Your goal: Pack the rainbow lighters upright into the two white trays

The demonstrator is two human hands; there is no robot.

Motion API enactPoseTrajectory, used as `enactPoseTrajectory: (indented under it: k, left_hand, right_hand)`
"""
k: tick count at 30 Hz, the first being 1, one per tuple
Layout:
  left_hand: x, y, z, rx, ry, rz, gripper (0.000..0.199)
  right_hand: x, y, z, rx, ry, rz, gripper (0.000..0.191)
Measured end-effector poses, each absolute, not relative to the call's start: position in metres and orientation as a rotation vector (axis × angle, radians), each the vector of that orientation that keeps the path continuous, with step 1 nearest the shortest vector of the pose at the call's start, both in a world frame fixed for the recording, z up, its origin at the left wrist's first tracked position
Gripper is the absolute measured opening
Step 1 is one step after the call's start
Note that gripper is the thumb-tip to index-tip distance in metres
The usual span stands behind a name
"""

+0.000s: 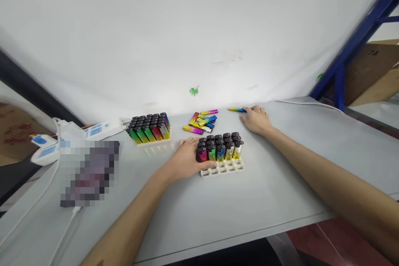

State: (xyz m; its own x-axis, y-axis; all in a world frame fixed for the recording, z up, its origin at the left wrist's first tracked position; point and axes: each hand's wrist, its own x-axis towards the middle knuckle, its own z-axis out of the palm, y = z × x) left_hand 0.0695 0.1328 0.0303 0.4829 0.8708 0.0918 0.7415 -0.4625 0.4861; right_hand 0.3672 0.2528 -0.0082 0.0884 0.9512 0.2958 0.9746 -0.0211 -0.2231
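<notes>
A white slotted tray (222, 168) holds several upright lighters with black tops; its front slots are bare. My left hand (187, 158) is closed around the tray's left side, thumb along the front. Farther right and back, my right hand (256, 119) has its fingertips on one end of a yellow-blue lighter (237, 109) lying flat near the wall. Between the hands, a loose pile of colourful lighters (202, 122) lies behind the tray. To the left stands a second tray (152, 143) filled with upright lighters.
At the left are a pixelated dark object (90, 174), white power strips (99, 129) and cables. A thin white cable (305, 102) runs along the back right. Beyond the table's right end are a blue metal frame (339, 85) and cardboard boxes (370, 70).
</notes>
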Motion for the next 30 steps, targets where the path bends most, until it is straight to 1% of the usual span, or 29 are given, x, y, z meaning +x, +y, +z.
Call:
enactPoseTrajectory:
  k: [6, 10, 12, 16, 19, 24, 27, 30]
  left_hand:
    - [0.069, 0.135, 0.028, 2.390, 1.329, 0.460, 0.048]
    - [0.068, 0.136, 0.027, 2.413, 1.315, 0.454, 0.049]
    - [0.067, 0.136, 0.026, 2.405, 1.305, 0.459, 0.050]
    - [0.066, 0.136, 0.026, 2.402, 1.276, 0.485, 0.047]
    - [0.067, 0.135, 0.027, 2.405, 1.287, 0.492, 0.046]
    - [0.068, 0.135, 0.027, 2.385, 1.305, 0.483, 0.047]
    - [0.069, 0.135, 0.026, 2.385, 1.318, 0.479, 0.050]
    - [0.069, 0.135, 0.027, 2.375, 1.342, 0.478, 0.051]
  right_hand:
    - [0.368, 0.249, -0.009, -2.041, -1.779, -0.119, 0.036]
    - [0.372, 0.236, 0.000, -1.835, -1.641, -0.010, 0.027]
    - [0.370, 0.229, 0.005, -1.641, -1.499, 0.160, 0.028]
    - [0.352, 0.214, 0.009, -1.244, -1.206, 0.656, 0.037]
    - [0.336, 0.201, 0.009, -1.152, -1.113, 0.888, 0.038]
    - [0.320, 0.186, 0.012, -1.158, -1.102, 1.142, 0.026]
    - [0.317, 0.183, 0.012, -1.175, -1.193, 1.155, 0.032]
    - [0.315, 0.182, 0.011, -1.087, -1.256, 1.191, 0.040]
